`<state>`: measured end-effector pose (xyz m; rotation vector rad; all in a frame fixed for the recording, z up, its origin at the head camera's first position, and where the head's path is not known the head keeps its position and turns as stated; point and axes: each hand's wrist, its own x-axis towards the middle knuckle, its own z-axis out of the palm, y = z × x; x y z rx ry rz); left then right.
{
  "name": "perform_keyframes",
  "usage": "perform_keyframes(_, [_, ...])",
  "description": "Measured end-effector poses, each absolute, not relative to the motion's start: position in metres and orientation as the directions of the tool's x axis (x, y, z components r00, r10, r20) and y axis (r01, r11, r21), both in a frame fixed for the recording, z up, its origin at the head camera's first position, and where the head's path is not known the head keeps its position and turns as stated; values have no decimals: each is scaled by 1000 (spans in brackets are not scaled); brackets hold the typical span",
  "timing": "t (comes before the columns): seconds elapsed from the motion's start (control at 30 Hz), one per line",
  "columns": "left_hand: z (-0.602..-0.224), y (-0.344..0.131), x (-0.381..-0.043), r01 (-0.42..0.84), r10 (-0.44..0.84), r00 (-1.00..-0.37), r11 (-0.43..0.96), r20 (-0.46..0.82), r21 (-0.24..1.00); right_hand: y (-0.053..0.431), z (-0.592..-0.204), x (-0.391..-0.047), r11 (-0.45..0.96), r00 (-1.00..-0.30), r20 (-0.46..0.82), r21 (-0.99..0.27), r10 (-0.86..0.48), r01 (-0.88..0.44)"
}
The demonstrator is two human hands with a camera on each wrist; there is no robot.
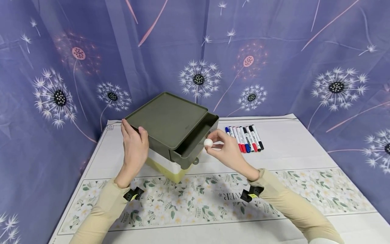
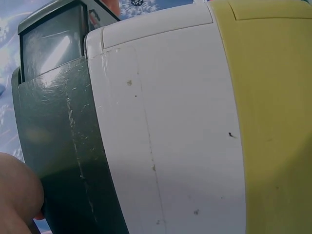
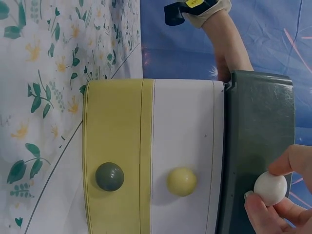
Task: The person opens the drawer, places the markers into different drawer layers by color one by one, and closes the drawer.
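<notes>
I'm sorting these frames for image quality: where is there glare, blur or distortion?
Head view: evenly lit and sharp, with wide-angle bending at the edges; soft shadow under the drawer unit. Left wrist view: very close, a pale sheen on the dark green side, and the left hand is a blurred patch in the corner. Right wrist view: turned sideways but clear; the white knob is crisp in the right hand.

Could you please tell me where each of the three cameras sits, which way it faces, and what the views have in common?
Head: worn on the head, facing forward and down at the table, the drawer unit, the markers; both hands and sleeves show.
Left wrist: pressed close to the drawer unit's side; only a bit of the left hand shows.
Right wrist: rotated sideways, facing the drawer fronts; the right hand pinches the white knob, and the left forearm shows behind.
Shared: all three show the green, white and yellow tiers; head and right wrist share the knob.
</notes>
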<state>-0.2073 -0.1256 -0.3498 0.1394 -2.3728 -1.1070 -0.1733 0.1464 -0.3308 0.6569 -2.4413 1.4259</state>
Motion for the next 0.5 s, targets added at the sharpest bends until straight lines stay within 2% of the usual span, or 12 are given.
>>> perform_keyframes(0.5, [-351,-126,-208,118,-298,-869,652,396,749,150,-328,-168,461,-893,380,-765,-241,-450])
